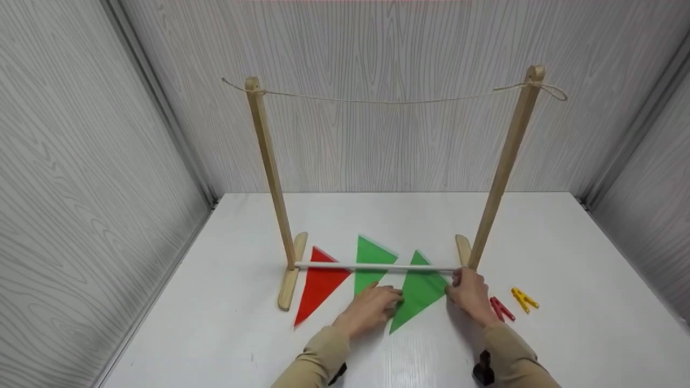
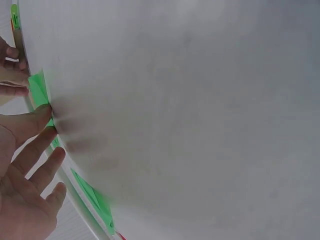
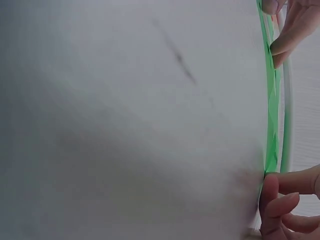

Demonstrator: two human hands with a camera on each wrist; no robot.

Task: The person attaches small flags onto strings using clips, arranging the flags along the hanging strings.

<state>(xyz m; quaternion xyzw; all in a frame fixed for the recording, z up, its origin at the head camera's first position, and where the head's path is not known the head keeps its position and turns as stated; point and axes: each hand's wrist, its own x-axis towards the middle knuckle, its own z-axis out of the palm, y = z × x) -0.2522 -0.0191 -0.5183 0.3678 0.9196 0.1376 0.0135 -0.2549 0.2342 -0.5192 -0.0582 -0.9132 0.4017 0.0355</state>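
Three triangular flags lie on the table: a red flag (image 1: 321,283), a green flag (image 1: 372,253) and a second green flag (image 1: 418,291) to its right. My left hand (image 1: 372,308) has its fingertips on the left edge of the right-hand green flag; in the left wrist view the fingers (image 2: 47,170) are spread and fairly straight. My right hand (image 1: 469,293) is at that flag's right tip. Seen from the right wrist, thumb and index finger (image 3: 295,182) meet at the tip of the green flag (image 3: 272,125) and pinch it.
A wooden post (image 1: 272,172) and another post (image 1: 506,167) carry a slack string (image 1: 388,102) above the flags. A white rod (image 1: 372,266) joins their bases, passing over the flags. A red clothespin (image 1: 501,309) and a yellow clothespin (image 1: 524,299) lie right of my right hand.
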